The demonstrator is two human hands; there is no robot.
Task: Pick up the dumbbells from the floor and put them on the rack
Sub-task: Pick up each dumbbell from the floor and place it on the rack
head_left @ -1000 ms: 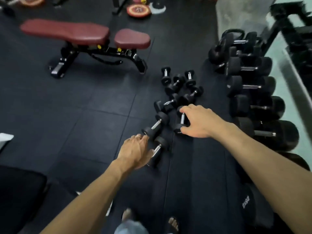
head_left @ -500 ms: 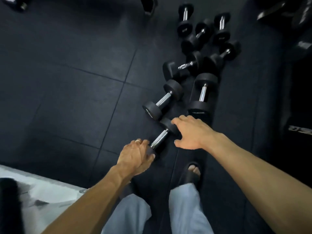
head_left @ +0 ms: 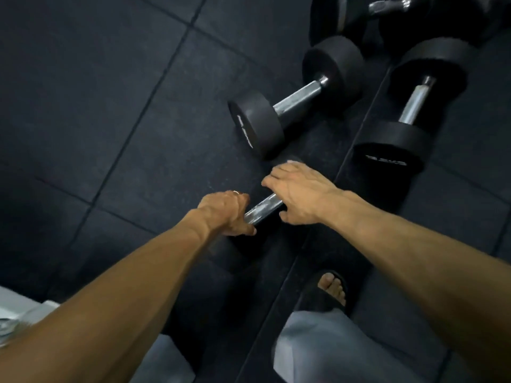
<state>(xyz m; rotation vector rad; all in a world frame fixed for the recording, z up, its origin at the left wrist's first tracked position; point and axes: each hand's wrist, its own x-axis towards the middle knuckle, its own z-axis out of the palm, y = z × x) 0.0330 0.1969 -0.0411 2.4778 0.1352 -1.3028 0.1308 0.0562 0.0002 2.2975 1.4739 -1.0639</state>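
Seen from above, looking down at a dark rubber-tiled floor [head_left: 116,111]. Near the middle of the view, at 6 o'clock from the two other weights, lies the nearest dumbbell [head_left: 264,207], flat on the floor, its chrome handle running from 7 to 1 o'clock. Left hand [head_left: 225,214] at the lower end of this handle, fingers curled down over the near weight head, thumb lying along the bar; a ring [head_left: 236,192] on one finger. Right hand [head_left: 298,193] at the upper end of the same handle, fingers bent over the far weight head, which is mostly hidden under the palm. Both hands holding this dumbbell at its two ends, not yet lifted from the floor as far as can be told.

At 12 o'clock from the hands, a second dumbbell [head_left: 297,99] lying diagonally, black round heads, white lettering on the near face, too blurred to read. At 2 o'clock, well apart from the right hand, a third dumbbell [head_left: 414,102] lying almost upright in the view, on the other side of a floor seam. More black weights [head_left: 387,12] at the top edge, partly cut off.

At 5 o'clock, a foot in a black sandal [head_left: 330,293] and light grey trousers [head_left: 331,349] below. At 8 o'clock, in the corner, a pale object [head_left: 16,316], not clear what
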